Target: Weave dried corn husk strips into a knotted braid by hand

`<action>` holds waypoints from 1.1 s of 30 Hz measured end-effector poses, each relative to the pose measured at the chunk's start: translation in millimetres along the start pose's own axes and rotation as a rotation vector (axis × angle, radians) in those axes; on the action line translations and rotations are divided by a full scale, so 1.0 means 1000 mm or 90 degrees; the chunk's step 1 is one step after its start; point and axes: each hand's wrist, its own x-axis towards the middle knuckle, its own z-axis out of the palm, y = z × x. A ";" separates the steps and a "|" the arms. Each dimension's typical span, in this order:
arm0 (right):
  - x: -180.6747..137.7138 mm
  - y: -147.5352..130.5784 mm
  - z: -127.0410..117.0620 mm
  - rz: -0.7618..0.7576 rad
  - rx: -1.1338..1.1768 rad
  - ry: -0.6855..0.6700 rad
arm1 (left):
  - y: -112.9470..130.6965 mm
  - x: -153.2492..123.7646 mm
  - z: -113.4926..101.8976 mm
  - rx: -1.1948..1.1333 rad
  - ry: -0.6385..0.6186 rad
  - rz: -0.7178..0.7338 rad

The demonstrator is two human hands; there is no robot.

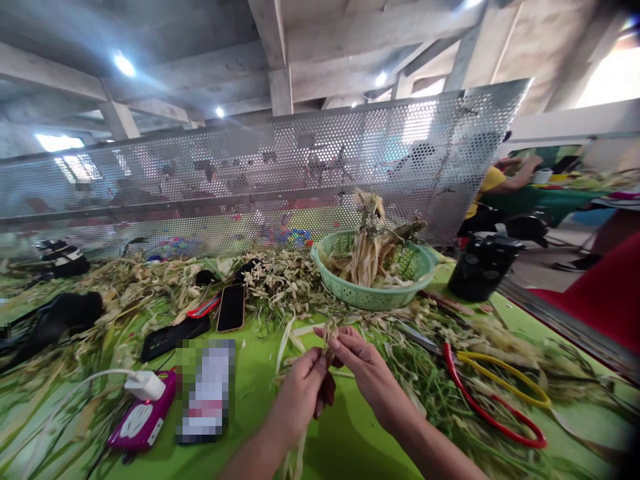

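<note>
Both hands meet over the green tabletop [340, 433], close in front of me. My left hand [306, 381] is closed, its thumb and fingers pinching a small bundle of dried corn husk strips [329, 335]. From the other side, my right hand [354, 350] grips the same bundle near its top, thumb and fingertips pressed together. Pale strips hang below my left hand toward the front edge. Beyond the hands stands a light green plastic basket [373, 297] with a larger dried husk bundle [367, 253] in it. The fingers hide part of the held strips.
Right of my hands lie scissors [493, 400] with red and yellow handles on shredded husk. A black cup [483, 267] stands behind them. Left are phones [231, 308], a purple power strip [143, 413] and husk scraps [165, 280]. A perforated metal panel [250, 187] closes the back.
</note>
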 end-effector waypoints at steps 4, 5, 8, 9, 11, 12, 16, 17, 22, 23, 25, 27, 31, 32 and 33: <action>0.001 0.004 -0.001 0.019 0.017 -0.003 | 0.000 0.001 -0.002 0.004 -0.012 -0.009; 0.001 0.005 -0.002 0.024 0.026 0.001 | -0.001 0.002 -0.002 0.004 -0.017 -0.016; 0.001 0.006 -0.004 0.036 0.092 -0.028 | -0.001 0.004 -0.005 -0.008 -0.046 -0.028; 0.001 0.006 -0.004 0.044 0.118 -0.050 | 0.000 0.004 -0.005 -0.022 -0.060 -0.032; 0.000 0.005 -0.004 0.060 0.152 -0.088 | 0.005 0.006 -0.005 -0.065 -0.083 -0.044; 0.000 0.005 -0.004 0.066 0.159 -0.097 | 0.007 0.006 -0.004 -0.088 -0.091 -0.048; 0.004 0.003 -0.005 0.084 0.159 -0.065 | 0.014 0.011 -0.001 -0.170 -0.098 -0.049; 0.005 0.003 -0.006 0.083 0.154 -0.044 | 0.014 0.012 0.000 -0.194 -0.098 -0.052; 0.007 0.005 -0.010 0.022 0.106 -0.004 | 0.009 0.016 -0.001 -0.274 -0.114 -0.087; 0.007 0.005 -0.011 0.012 0.098 -0.007 | 0.007 0.016 -0.002 -0.280 -0.126 -0.094; 0.006 0.006 -0.011 0.007 0.090 -0.012 | 0.005 0.015 -0.003 -0.297 -0.137 -0.096; 0.006 0.005 -0.011 0.015 0.086 -0.018 | 0.003 0.015 -0.004 -0.318 -0.118 -0.080; 0.005 0.000 -0.009 0.061 0.082 -0.008 | 0.007 0.015 -0.010 -0.360 -0.017 0.013; 0.004 -0.001 -0.006 0.077 0.083 -0.025 | 0.010 0.015 -0.013 -0.378 0.010 0.047; 0.001 -0.002 -0.001 0.095 0.084 -0.059 | 0.014 0.015 -0.016 -0.402 0.038 0.083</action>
